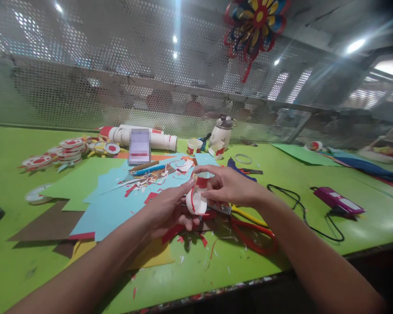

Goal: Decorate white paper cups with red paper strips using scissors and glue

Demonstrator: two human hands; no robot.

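A white paper cup piece with a red band (197, 201) is between my hands, its open side tilted toward me. My left hand (172, 205) is closed around its left side, thumb on top and fingers curled below. From the right, my right hand (227, 185) bends over it, fingertips pinching the cup's inner side and index finger reaching across the top. Another red and white part (203, 178) shows behind, under the right fingers; I cannot tell whether it is joined. Scissors with yellow and red handles (253, 216) lie just below my right hand.
Coloured paper sheets (118, 213) with scraps and pens (150, 169) spread left. Behind stand a phone (139, 146), white cup stacks (163, 141), a paper cup (194, 146) and a bottle (222, 131). A purple power strip (339, 200) with a cord lies right.
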